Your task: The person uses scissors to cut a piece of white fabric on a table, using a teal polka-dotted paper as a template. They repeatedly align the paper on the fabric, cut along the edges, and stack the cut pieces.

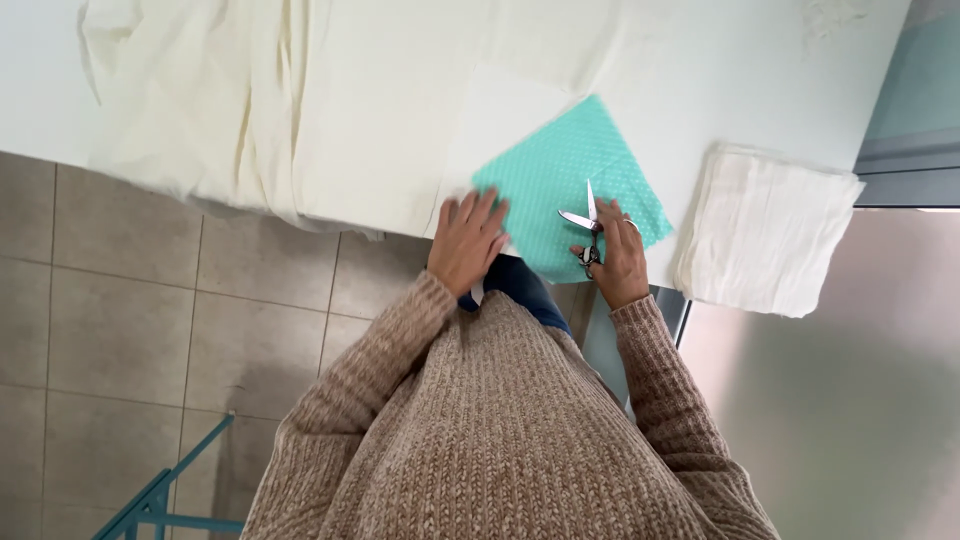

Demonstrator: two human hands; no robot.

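A square of teal dotted fabric [560, 175] lies on a white table [720, 70], partly over a white sheet of paper [500, 110]. My left hand [466, 240] rests flat with fingers spread on the fabric's near left corner and the paper's edge. My right hand [618, 258] grips small metal scissors [588, 222] with the blades apart, pointing away from me over the fabric's near edge.
A wide cream cloth [260, 100] drapes over the table's left part and hangs off the near edge. A folded stack of white cloth [765, 228] lies at the right. Grey tiled floor [150, 290] and a teal metal frame [160, 495] lie below left.
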